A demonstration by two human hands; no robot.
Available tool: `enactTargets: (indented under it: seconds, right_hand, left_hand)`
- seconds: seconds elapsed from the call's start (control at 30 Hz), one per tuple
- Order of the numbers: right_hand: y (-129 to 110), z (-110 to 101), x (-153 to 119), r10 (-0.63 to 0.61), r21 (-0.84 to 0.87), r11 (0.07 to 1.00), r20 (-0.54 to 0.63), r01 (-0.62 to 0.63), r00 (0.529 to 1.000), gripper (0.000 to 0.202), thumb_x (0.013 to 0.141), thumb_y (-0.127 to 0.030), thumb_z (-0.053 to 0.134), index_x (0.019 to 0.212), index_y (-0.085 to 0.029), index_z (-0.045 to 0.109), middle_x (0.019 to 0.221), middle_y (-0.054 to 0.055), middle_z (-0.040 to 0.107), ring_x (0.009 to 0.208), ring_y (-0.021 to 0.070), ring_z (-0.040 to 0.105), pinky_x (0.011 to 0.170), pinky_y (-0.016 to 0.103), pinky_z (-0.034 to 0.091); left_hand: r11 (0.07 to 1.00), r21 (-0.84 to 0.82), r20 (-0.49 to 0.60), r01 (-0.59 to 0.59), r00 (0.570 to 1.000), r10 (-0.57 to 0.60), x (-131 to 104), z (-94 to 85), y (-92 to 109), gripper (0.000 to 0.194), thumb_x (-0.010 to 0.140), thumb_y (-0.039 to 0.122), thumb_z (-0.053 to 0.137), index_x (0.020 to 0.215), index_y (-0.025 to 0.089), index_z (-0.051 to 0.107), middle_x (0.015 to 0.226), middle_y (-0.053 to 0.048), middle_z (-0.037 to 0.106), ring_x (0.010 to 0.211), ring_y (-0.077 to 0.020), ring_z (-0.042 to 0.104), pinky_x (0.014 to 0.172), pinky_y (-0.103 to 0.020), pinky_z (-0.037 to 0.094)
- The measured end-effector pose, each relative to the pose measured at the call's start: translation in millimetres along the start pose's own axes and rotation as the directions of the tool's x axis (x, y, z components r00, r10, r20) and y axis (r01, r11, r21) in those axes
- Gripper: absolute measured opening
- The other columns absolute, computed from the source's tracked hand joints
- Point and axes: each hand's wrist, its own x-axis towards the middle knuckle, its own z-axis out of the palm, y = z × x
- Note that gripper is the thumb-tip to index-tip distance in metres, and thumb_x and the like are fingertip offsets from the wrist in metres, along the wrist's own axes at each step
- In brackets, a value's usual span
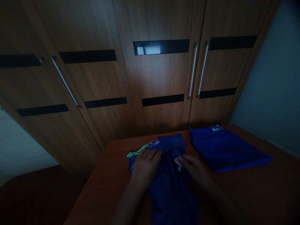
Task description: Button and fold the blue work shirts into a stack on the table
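Observation:
A dark blue garment point(172, 193) with a yellow-green stripe and white print lies bunched on the table, its lower part running toward me. On its left side my left hand point(146, 161) grips the cloth with curled fingers, the fingertips partly hidden. My right hand point(193, 167) pinches the garment's right side by a small white label, thumb on top. To the right of it rests a folded bright blue garment point(227, 150) with white lettering at its far edge, touched by neither hand.
The reddish-brown wooden table point(100, 184) stands against a wooden wardrobe point(161, 78) with black strips and long metal handles point(192, 72). A pale wall point(269, 93) rises at the right. The room is dim.

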Motion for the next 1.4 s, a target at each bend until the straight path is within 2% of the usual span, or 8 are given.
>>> enactTargets:
  seconds: [0.17,0.4,0.57,0.8,0.97,1.07,1.23,1.4]
  right_hand:
    - [-4,-1,-3,-0.049,-0.087,0.995,0.064,0.054,0.997,0.035,0.085,-0.049,0.054,0.072,-0.017,0.059,0.064,-0.003,0.054,0.060,0.0112,0.049,0.054,0.021,0.037]
    - [8,-13,10,-0.253,-0.440,0.868,0.008,0.231,0.967,0.028,0.084,-0.026,0.049,0.105,-0.022,0.067,0.106,0.005,0.069,0.099,0.0215,0.062,0.090,0.034,0.045]
    - [6,-10,19,-0.092,-0.603,0.795,-0.016,0.064,0.996,0.025,0.078,-0.017,0.048,0.087,-0.021,0.071,0.093,0.006,0.073,0.085,0.0202,0.066,0.077,0.028,0.047]
    - [-22,22,32,0.030,-0.650,0.760,0.081,0.030,0.996,0.034,0.087,-0.041,0.045,0.083,-0.016,0.068,0.074,0.003,0.071,0.065,0.0163,0.065,0.052,0.022,0.042]
    - [-53,18,37,-0.027,-0.753,0.657,-0.002,0.016,1.000,0.012,0.075,-0.024,0.058,0.078,-0.018,0.068,0.075,0.004,0.070,0.069,0.0181,0.064,0.056,0.023,0.040]
    - [-85,-1,32,-0.191,-0.829,0.559,-0.119,0.008,0.974,0.021,0.080,-0.022,0.049,0.092,-0.021,0.067,0.089,0.007,0.069,0.081,0.0214,0.063,0.065,0.028,0.042]
    - [-112,-21,18,-0.625,-0.936,0.310,-0.067,0.169,0.778,0.023,0.086,-0.024,0.045,0.101,-0.020,0.062,0.098,0.008,0.065,0.096,0.0226,0.058,0.083,0.032,0.044]
    - [-72,-23,7,-0.510,-0.913,0.289,0.107,0.288,0.854,0.019,0.083,-0.018,0.045,0.095,-0.021,0.059,0.101,0.009,0.063,0.101,0.0227,0.056,0.088,0.034,0.043]
  left_hand:
    - [0.998,0.044,0.058,0.050,0.997,-0.052,7,2.1,-1,0.017,0.091,0.026,0.050,0.102,0.023,0.063,0.093,-0.005,0.068,0.088,-0.0226,0.062,0.080,-0.039,0.045]
    - [0.979,0.184,0.066,0.089,0.993,-0.102,12,-22.8,-4,0.020,0.091,0.023,0.044,0.096,0.019,0.063,0.083,-0.005,0.067,0.076,-0.0224,0.061,0.072,-0.036,0.044]
    - [0.968,0.236,0.000,0.089,0.996,-0.092,21,-58.4,-7,0.024,0.091,0.023,0.041,0.103,0.020,0.062,0.087,-0.005,0.067,0.078,-0.0215,0.061,0.069,-0.034,0.044]
    - [0.947,0.227,-0.089,0.228,0.973,-0.213,35,-94.9,-3,0.028,0.093,0.028,0.039,0.109,0.026,0.062,0.089,-0.001,0.066,0.077,-0.0177,0.063,0.058,-0.028,0.041]
    - [0.907,0.237,-0.111,0.349,0.937,-0.331,33,-118.5,-12,0.027,0.092,0.030,0.039,0.107,0.027,0.062,0.096,-0.002,0.067,0.080,-0.0193,0.064,0.059,-0.028,0.041]
    - [0.891,0.259,-0.048,0.373,0.926,-0.374,25,-132.7,-27,0.026,0.091,0.030,0.039,0.101,0.026,0.063,0.094,-0.003,0.067,0.085,-0.0207,0.063,0.062,-0.028,0.042]
    - [0.939,0.170,0.117,0.299,0.940,-0.320,8,-135.3,-47,0.019,0.088,0.025,0.043,0.091,0.022,0.062,0.093,-0.004,0.064,0.087,-0.0195,0.061,0.069,-0.028,0.044]
    - [0.976,-0.051,0.355,0.213,0.917,-0.182,-14,-101.9,-57,0.010,0.079,0.016,0.050,0.081,0.021,0.058,0.084,-0.002,0.064,0.079,-0.0169,0.062,0.068,-0.025,0.043]
